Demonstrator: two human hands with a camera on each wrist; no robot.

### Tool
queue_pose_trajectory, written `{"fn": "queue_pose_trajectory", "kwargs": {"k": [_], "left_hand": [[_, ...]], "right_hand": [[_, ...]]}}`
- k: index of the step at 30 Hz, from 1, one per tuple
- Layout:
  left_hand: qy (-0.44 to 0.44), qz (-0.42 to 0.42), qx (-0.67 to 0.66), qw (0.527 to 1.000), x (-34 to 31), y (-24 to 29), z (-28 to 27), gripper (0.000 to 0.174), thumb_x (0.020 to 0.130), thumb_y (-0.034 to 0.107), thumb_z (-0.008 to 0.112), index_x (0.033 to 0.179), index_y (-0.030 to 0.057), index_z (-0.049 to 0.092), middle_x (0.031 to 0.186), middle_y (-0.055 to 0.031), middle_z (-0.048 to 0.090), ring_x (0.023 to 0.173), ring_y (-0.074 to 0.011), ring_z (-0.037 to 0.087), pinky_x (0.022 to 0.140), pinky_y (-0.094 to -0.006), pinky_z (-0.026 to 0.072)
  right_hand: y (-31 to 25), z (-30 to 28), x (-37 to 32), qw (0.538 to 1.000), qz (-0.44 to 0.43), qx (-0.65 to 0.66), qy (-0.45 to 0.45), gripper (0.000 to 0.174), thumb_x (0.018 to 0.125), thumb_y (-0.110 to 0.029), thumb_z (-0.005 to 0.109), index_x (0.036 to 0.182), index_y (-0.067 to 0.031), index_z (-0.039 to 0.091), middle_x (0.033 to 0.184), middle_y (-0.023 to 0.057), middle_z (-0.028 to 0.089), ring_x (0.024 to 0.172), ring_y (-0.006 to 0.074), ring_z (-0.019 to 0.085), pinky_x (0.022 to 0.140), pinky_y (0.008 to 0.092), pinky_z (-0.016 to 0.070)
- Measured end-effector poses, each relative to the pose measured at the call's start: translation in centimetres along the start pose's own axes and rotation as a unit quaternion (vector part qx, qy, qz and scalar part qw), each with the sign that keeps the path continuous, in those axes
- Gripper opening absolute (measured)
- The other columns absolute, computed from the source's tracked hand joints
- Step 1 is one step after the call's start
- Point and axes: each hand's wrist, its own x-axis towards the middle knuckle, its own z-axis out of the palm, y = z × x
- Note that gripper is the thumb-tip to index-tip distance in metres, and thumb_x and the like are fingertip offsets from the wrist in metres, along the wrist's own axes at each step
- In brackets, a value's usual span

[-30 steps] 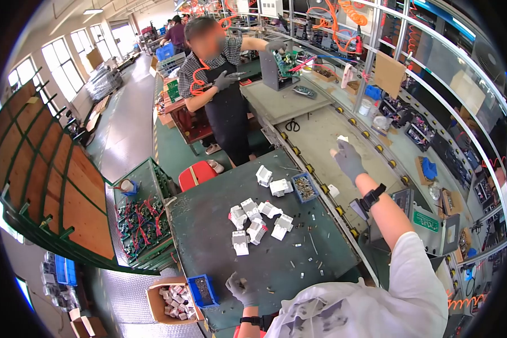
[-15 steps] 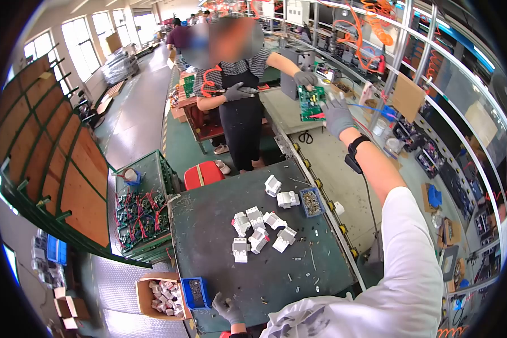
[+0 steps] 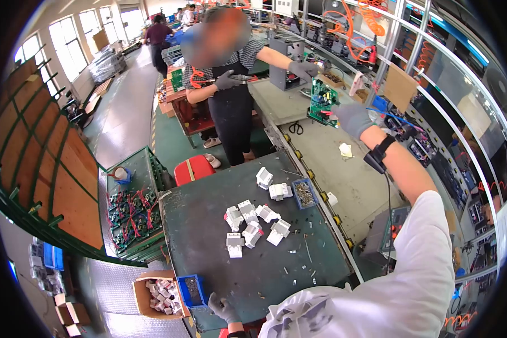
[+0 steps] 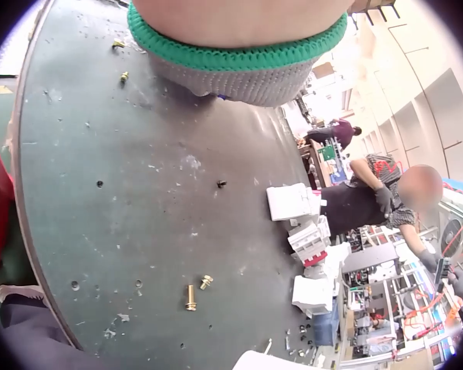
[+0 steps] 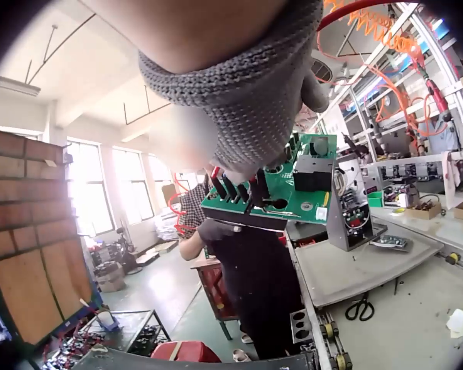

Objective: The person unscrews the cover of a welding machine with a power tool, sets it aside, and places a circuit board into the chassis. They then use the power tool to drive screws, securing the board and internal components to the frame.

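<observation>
My right hand [image 3: 355,119], in a grey glove, grips a green circuit board [image 3: 323,101] by its near edge, above the roller line. Black and silver parts stand on the board in the right wrist view, where my glove covers part of it. The other person's gloved hand [image 3: 304,69] is just beyond the board, apart from it. My left hand [image 3: 223,308] lies at the near end of the dark green table [image 3: 197,225], beside a blue bin [image 3: 191,290], fingers loosely bent around nothing. In the left wrist view, brass screws [image 4: 190,297] lie on the tabletop.
Several white block-shaped housings [image 3: 248,210] sit mid-table, near a blue bin of small parts [image 3: 303,194]. A carton of white pieces [image 3: 162,297] stands at the left corner. A crumpled white scrap [image 3: 345,150] and scissors [image 3: 296,128] lie right of the table. A person in a dark apron [image 3: 229,112] stands opposite.
My right hand has let go of the white scrap, reached forward and taken the circuit board from the other person, whose hand has drawn back. My left hand has shifted left towards the blue bin.
</observation>
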Motion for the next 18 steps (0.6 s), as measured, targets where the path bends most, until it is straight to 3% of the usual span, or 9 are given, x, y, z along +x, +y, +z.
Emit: {"fn": "queue_pose_trajectory", "kwargs": {"k": [3,6,8,9,10,12,13,16,18], "left_hand": [[-0.042,0.046,-0.067,0.996,0.7,0.8,2.6,0.04,0.077,-0.005,0.047,0.117,0.0017,0.052,0.111,-0.0082,0.056,0.097,-0.0185,0.055,0.084,-0.0269,0.0429],[-0.127,0.045,-0.097,0.986,0.0,7.3,5.0,0.037,0.08,-0.001,0.049,0.116,0.0015,0.052,0.108,-0.0064,0.056,0.088,-0.014,0.053,0.077,-0.0253,0.044],[-0.195,0.073,-0.119,0.971,-0.2,7.6,6.7,0.034,0.081,0.003,0.052,0.115,0.0016,0.052,0.104,-0.005,0.055,0.084,-0.0104,0.05,0.071,-0.0245,0.0442],[-0.243,0.1,-0.121,0.957,-0.6,9.0,7.7,0.034,0.082,0.005,0.053,0.115,0.0013,0.052,0.102,-0.0046,0.055,0.083,-0.0098,0.05,0.07,-0.0241,0.0439],[-0.29,0.127,-0.124,0.94,-1.2,10.5,8.7,0.033,0.083,0.006,0.054,0.115,0.001,0.051,0.1,-0.0041,0.055,0.081,-0.0093,0.05,0.069,-0.0238,0.0437],[-0.36,0.133,-0.127,0.914,-2.5,13.2,10.4,0.031,0.084,0.007,0.053,0.115,-0.0003,0.05,0.098,-0.0036,0.055,0.078,-0.0086,0.049,0.069,-0.0227,0.0433],[-0.393,0.142,-0.132,0.899,-3.4,14.4,11.1,0.031,0.084,0.006,0.053,0.114,-0.0008,0.05,0.098,-0.0039,0.055,0.078,-0.0087,0.05,0.069,-0.0224,0.0435],[-0.467,0.151,-0.139,0.86,-6.7,18.2,12.3,0.029,0.085,0.005,0.05,0.113,-0.0018,0.049,0.097,-0.0052,0.055,0.08,-0.0098,0.052,0.071,-0.0224,0.0446],[-0.507,0.172,-0.148,0.832,-8.9,19.3,13.0,0.028,0.084,0.004,0.049,0.112,-0.0017,0.05,0.096,-0.0052,0.055,0.08,-0.0103,0.052,0.072,-0.0227,0.0447]], "right_hand": [[3.5,-3.6,-6.3,0.992,0.005,0.124,0.016,0.019,0.087,-0.022,0.055,0.1,-0.0098,0.061,0.079,0.0149,0.065,0.076,0.0339,0.062,0.063,0.0439,0.0467],[7.0,-5.2,-13.9,0.96,0.01,0.276,0.053,0.033,0.09,-0.028,0.055,0.113,-0.0048,0.058,0.086,0.017,0.063,0.076,0.0338,0.061,0.068,0.0432,0.0456],[8.8,-7.0,-19.2,0.883,-0.006,0.469,0.01,0.037,0.088,-0.026,0.058,0.115,-0.001,0.056,0.088,0.0117,0.062,0.072,0.0234,0.059,0.068,0.038,0.047],[9.5,-6.5,-22.0,0.801,0.062,0.593,-0.051,0.04,0.089,-0.029,0.06,0.114,0.0022,0.054,0.087,0.0058,0.059,0.071,0.015,0.056,0.066,0.0329,0.0474],[9.6,-7.6,-24.7,0.802,0.088,0.589,-0.047,0.04,0.089,-0.029,0.06,0.114,0.0022,0.054,0.087,0.0058,0.059,0.071,0.015,0.056,0.066,0.0329,0.0474],[9.1,-10.4,-29.5,0.629,0.136,0.76,-0.089,0.044,0.089,-0.034,0.06,0.115,0.0016,0.054,0.084,0.0031,0.056,0.071,0.0115,0.055,0.064,0.029,0.0465],[9.8,-9.5,-32.1,0.603,0.132,0.783,-0.08,0.048,0.089,-0.041,0.058,0.113,0.0004,0.055,0.081,0.0015,0.055,0.069,0.0104,0.053,0.064,0.0285,0.0462],[11.6,-10.5,-39.4,0.63,0.13,0.762,-0.071,0.046,0.089,-0.041,0.059,0.11,0.0,0.055,0.077,0.0002,0.053,0.068,0.0097,0.051,0.064,0.0277,0.0461],[11.5,-12.9,-43.8,0.662,0.211,0.719,-0.036,0.043,0.09,-0.042,0.058,0.101,-0.0001,0.059,0.075,0.0004,0.053,0.066,0.0097,0.048,0.063,0.0274,0.0446]]}}
